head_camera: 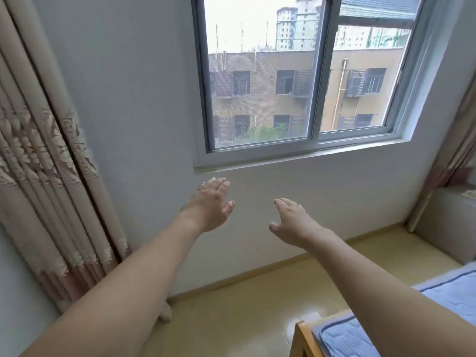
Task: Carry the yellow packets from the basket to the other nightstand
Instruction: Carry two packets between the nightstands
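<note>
1. Plainly, both arms reach forward into open air toward the wall below the window; the left hand and the right hand are apart from each other and touch nothing.
2. Each hand is spread, fingers loosely extended, palms turned partly inward toward one another. Neither holds a packet or anything else.
3. My guess at why they are held so: empty hands out in front, with the head turned to the wall, look like someone walking between two places, arms free for the next pickup or just released from one. Which it is cannot be told.
4. No yellow packets appear anywhere in view, and neither does the basket, so its contents cannot be judged.
5. A pale piece of furniture stands at the right edge, beyond the corner of the bed with its blue mattress cover. It may be a nightstand, though only part of it shows; something light lies on top of it, too small to identify.
6. A patterned curtain hangs at the left, well clear of both arms.
7. Progress cannot be measured here, since both ends of the carry are out of sight.
</note>
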### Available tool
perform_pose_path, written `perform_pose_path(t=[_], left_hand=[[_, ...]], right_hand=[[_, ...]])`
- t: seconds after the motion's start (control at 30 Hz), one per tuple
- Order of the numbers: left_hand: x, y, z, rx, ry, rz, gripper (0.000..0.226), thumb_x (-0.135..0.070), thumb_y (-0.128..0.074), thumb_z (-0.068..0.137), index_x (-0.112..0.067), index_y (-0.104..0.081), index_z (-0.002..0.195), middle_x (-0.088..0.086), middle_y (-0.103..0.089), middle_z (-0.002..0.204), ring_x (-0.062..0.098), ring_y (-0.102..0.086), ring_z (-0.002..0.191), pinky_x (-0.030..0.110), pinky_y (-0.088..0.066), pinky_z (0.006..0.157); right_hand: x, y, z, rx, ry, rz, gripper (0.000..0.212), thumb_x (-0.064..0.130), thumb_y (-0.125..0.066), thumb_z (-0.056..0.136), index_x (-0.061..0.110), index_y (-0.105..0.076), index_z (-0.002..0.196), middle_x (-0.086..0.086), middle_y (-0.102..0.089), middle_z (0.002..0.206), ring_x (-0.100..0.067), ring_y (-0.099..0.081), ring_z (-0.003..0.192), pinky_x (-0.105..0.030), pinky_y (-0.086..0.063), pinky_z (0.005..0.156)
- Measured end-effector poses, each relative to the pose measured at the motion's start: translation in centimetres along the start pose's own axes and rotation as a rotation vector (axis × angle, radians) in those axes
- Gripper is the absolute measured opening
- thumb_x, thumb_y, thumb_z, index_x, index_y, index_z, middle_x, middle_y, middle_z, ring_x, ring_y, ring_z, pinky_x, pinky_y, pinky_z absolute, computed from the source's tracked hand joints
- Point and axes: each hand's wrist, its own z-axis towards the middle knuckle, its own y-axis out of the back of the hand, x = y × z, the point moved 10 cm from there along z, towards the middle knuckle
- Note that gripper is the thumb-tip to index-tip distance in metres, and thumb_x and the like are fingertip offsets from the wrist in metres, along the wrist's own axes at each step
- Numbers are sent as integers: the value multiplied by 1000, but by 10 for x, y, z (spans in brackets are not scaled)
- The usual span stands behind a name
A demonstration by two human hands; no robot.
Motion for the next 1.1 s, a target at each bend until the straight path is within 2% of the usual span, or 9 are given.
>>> perform_pose_path(t=[0.17, 0.5, 0.63, 0.8, 0.97, 1.1], left_hand=[[-28, -53, 138, 25, -92, -39, 64, -41, -39, 101, -14, -18, 155, 2, -13, 163, 19, -7, 151, 32, -5, 122], [-117, -83, 402, -23, -286, -55, 62, -39, -38, 102, -15, -18, 156, 2, -13, 163, 18, -7, 150, 29, -2, 120], [-144, -130, 493, -2, -384, -57, 61, -38, -38, 102, -15, -19, 155, 2, -14, 163, 18, -6, 151, 33, -4, 122], [-176, -203, 618, 40, -497, -62, 62, -40, -38, 102, -14, -19, 155, 2, -15, 163, 19, -7, 151, 35, -6, 122], [-224, -242, 743, 55, -642, -114, 62, -41, -38, 102, -13, -22, 154, 3, -19, 161, 21, -9, 150, 34, -7, 122], [-290, -259, 823, 2, -760, -191, 61, -40, -41, 100, -11, -27, 152, 5, -23, 160, 24, -15, 149, 34, -11, 121]], right_hand=[[-88, 3, 115, -3, -90, -18, 62, 30, -47, 94, 6, -28, 148, -10, -30, 154, -25, -23, 144, -33, -17, 118], [-252, 75, 316, -122, -231, -16, 63, 29, -47, 93, 6, -27, 148, -9, -31, 153, -23, -22, 144, -35, -16, 118], [-315, 76, 384, -121, -310, 6, 56, 29, -47, 93, 7, -34, 143, -9, -35, 149, -24, -25, 142, -34, -18, 116], [-402, 78, 473, -137, -425, 7, 62, 30, -47, 93, 8, -28, 147, -7, -30, 153, -22, -22, 144, -33, -17, 117], [-487, 108, 548, -185, -566, 31, 68, 30, -46, 94, 9, -19, 153, -6, -19, 159, -20, -14, 147, -32, -11, 120], [-553, 132, 575, -220, -674, 38, 67, 28, -49, 93, 8, -22, 151, -8, -23, 158, -21, -18, 146, -32, -14, 119]])
